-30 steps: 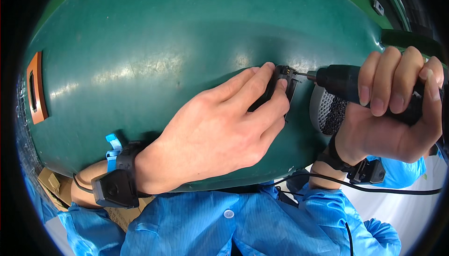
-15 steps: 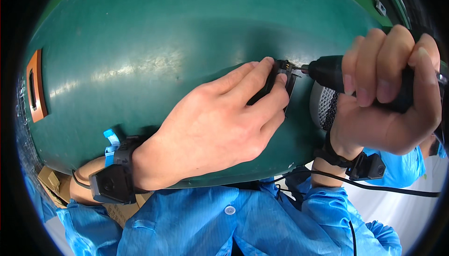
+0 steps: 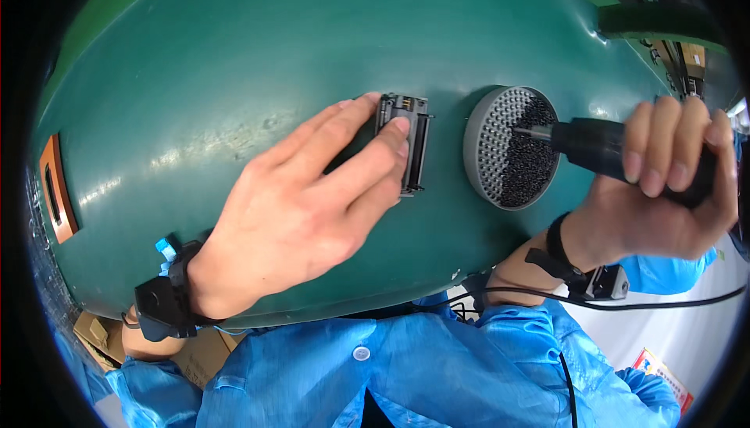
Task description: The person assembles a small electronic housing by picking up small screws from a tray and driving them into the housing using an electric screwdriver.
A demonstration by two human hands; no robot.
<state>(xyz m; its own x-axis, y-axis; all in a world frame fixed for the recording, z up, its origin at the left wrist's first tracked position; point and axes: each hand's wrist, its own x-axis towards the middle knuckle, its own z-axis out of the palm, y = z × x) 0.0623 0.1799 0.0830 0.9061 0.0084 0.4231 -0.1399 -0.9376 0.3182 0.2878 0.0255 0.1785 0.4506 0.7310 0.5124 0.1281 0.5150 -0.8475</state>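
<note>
My left hand grips a small black device on the green table, its fingers and thumb over the top and sides. Gold contacts show at the device's far end, and a dark roller-like bar runs along its right side. In my right hand is a black electric screwdriver, held level with its bit pointing left. The bit's tip is at a round grey dish of small black screws, over or among them; I cannot tell whether it touches. The dish has a dimpled bottom, with the screws gathered on its right half.
The green table curves across the view. An orange slotted piece lies at its left edge. A black cable runs along the near right, and a cardboard box stands below the near left edge.
The screwdriver bit has left the device's far end and is now at the screw dish. My left hand and the device now appear further left, and the dish is uncovered.
</note>
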